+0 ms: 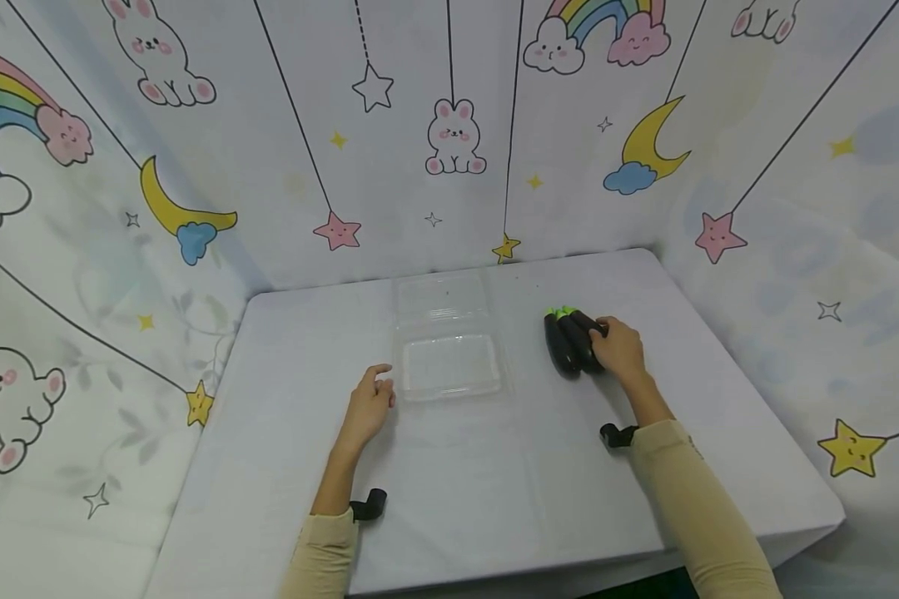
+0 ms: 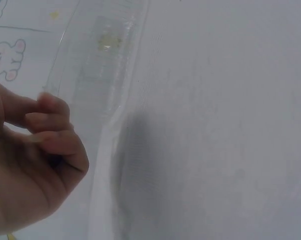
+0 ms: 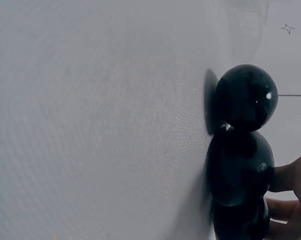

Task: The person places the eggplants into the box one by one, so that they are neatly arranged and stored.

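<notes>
Three dark, glossy eggplants lie side by side on the right half of the table, with green stem ends pointing away. My right hand point(image 1: 620, 349) grips the rightmost eggplant point(image 1: 590, 323) from its right side, thumb and fingers round it. The right wrist view shows the rounded ends of the near eggplant point(image 3: 246, 97) and the middle eggplant point(image 3: 240, 167). An opened clear plastic box point(image 1: 449, 398) lies left of them, its lid point(image 1: 440, 291) folded back. By the box's left edge, my left hand point(image 1: 370, 408) hovers with loosely curled fingers and holds nothing.
A white cloth covers the table point(image 1: 292, 358). Patterned fabric walls point(image 1: 389, 183) with rabbits, stars and moons stand behind and at both sides. A dark wrist camera point(image 1: 370, 504) sits on the left wrist, another wrist camera point(image 1: 616, 435) on the right.
</notes>
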Demonstrator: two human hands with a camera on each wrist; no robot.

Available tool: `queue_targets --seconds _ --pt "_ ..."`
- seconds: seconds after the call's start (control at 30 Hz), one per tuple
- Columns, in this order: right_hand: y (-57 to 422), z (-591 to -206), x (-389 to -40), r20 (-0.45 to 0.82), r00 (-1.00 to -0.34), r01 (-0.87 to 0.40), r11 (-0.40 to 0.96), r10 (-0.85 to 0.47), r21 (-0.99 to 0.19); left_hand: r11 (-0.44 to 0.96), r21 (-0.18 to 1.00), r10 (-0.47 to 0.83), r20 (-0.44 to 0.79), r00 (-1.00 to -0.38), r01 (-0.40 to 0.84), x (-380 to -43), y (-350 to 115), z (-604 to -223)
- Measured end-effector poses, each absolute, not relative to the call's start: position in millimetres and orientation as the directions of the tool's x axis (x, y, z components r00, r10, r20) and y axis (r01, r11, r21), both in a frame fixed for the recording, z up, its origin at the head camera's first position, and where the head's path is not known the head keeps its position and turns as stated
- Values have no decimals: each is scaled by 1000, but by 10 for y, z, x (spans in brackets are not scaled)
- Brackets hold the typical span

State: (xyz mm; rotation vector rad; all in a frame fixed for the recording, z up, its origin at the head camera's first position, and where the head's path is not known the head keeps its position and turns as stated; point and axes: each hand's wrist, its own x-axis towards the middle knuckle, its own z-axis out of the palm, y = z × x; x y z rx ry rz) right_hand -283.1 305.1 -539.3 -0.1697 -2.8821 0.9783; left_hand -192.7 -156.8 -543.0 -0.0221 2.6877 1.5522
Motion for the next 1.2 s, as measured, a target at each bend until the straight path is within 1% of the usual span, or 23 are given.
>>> queue_targets --seconds 0.4,0.7,1.0,1.2 --pt "3038 -5333 -2836 57 -983 102 773 176 -626 492 870 20 -36 -999 -21 -1919 -1556 -5412" --pt "3041 -5286 -2875 87 -980 81 762 177 -643 481 876 15 -46 -999 -33 -1925 -1555 -5418" --pt "2991 -5148 -2861 149 -974 32 757 170 -653 480 877 29 -42 -999 -23 -1932 -1562 -5439" --pt "2939 -5066 -2843 183 -973 -21 741 139 -672 477 879 36 -40 -999 -18 -1938 -1567 -5459"
